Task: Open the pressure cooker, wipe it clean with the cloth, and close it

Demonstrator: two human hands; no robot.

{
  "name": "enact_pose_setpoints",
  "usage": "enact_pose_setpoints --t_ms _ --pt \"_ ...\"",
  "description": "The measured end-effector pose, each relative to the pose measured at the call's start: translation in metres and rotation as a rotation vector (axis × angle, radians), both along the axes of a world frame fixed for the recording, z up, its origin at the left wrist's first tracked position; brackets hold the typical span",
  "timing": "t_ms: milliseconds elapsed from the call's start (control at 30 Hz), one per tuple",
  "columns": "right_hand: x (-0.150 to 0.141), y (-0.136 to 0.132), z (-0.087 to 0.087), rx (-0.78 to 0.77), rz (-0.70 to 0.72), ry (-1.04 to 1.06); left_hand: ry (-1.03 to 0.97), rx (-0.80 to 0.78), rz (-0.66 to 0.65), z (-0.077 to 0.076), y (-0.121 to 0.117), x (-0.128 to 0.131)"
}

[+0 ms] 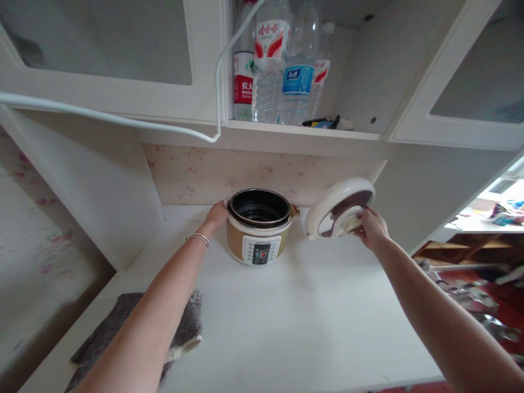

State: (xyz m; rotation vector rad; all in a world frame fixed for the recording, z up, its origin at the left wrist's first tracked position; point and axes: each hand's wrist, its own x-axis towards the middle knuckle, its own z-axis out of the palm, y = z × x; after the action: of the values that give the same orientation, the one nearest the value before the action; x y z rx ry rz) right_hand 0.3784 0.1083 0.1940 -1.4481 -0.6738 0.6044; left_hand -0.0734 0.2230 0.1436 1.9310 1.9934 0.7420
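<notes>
A small gold and white electric pressure cooker (258, 234) stands at the back of a white counter (311, 322), uncovered, with its dark inner pot showing. My left hand (216, 214) rests against the cooker's upper left side, fingers curled on its rim. My right hand (371, 228) grips the cooker's round white lid (339, 206) by its handle, holding it tilted in the air to the right of the cooker.
Above, an open white cupboard holds several plastic water bottles (282, 65), and a white cable (123, 117) runs along its underside. A grey cloth (180, 333) lies on the counter's left front. A cluttered floor shows at right.
</notes>
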Motion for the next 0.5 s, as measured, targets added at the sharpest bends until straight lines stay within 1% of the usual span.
enact_pose_setpoints --t_ms 167,267,367,433,500 --pt "-0.001 0.01 -0.075 0.061 -0.182 0.237 -0.048 0.031 0.034 -0.001 -0.008 0.001" --pt "-0.01 0.02 -0.112 0.064 -0.228 0.264 -0.077 0.037 0.042 -0.001 -0.014 0.001" --pt "-0.019 0.032 -0.135 0.072 -0.237 0.243 -0.109 0.032 0.057 -0.001 -0.016 0.001" --pt "-0.023 0.04 -0.143 0.085 -0.21 0.24 -0.124 0.028 0.073 -0.002 -0.017 0.002" --pt "-0.025 0.047 -0.149 0.092 -0.166 0.242 -0.195 0.024 0.086 -0.002 -0.018 0.003"
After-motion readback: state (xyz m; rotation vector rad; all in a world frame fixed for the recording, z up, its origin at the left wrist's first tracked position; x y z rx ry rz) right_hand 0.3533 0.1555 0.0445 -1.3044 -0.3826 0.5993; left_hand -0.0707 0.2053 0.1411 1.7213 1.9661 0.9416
